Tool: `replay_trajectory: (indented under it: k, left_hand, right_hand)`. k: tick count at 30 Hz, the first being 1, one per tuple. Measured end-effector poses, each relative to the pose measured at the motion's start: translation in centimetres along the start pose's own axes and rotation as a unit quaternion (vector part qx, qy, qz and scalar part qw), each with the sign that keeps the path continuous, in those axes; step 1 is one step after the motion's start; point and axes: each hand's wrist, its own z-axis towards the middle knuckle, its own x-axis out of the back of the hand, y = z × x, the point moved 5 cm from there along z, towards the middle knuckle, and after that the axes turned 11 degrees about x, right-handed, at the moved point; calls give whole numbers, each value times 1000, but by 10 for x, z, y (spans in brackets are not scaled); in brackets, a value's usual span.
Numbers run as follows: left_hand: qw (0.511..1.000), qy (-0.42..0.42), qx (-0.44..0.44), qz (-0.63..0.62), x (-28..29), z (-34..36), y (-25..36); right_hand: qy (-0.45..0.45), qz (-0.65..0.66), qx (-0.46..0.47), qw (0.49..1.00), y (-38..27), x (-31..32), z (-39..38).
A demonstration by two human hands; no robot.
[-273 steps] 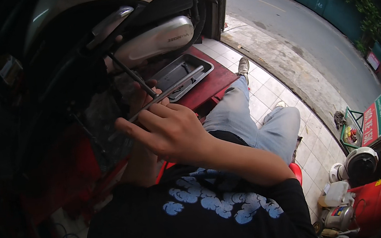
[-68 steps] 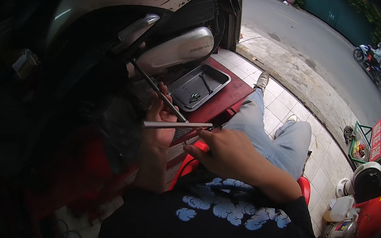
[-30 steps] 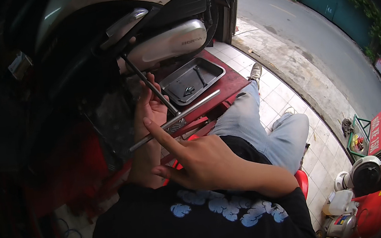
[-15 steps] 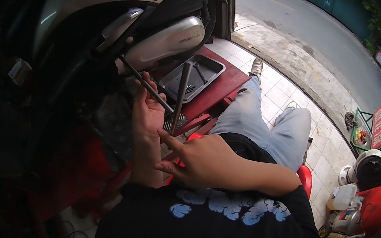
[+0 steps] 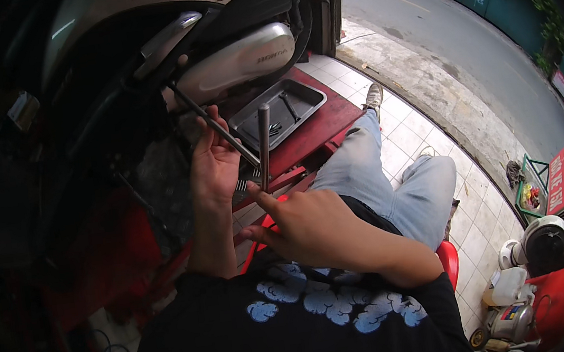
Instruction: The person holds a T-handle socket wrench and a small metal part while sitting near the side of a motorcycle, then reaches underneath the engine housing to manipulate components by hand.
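Head view: a T-shaped wrench [image 5: 228, 138] lies toward half past ten from the middle, between the person's hands and a motorbike [image 5: 240, 52] at eleven o'clock. Its long shaft [image 5: 183, 98] runs from half past ten, at the dark underside of the motorbike, to half past four, where it meets the crossbar [image 5: 264, 143]. That bar stands nearly twelve to six; how far it tips toward the eye is hard to judge. What the far end sits on is lost in shadow.

The left hand [image 5: 216, 159] is palm up and slack, its fingers loosely curved behind the shaft with their tips showing past it. This looks like a cradle, there to steady the shaft yet let it turn. The right hand [image 5: 315, 221] has its forefinger stretched to the six o'clock end of the bar and its thumb well apart, so it does not clasp the bar; touching the very end probably gives leverage for little force.

At twelve o'clock a metal tray [image 5: 255, 120] rests on a red platform [image 5: 324, 122], holding a spanner [image 5: 289, 105] and small bolts [image 5: 274, 129], presumably so nothing rolls away.
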Motion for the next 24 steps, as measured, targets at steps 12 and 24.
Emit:
replay_trajectory:
  k: [12,24]
  left_hand:
    - [999,26,-15,22,-15,-7,3]
    - [998,-26,17,-52,-23,3,-3]
  right_hand:
    - [92,26,61,994,-6,9,2]
    - [205,-36,-121,970,42,11,-4]
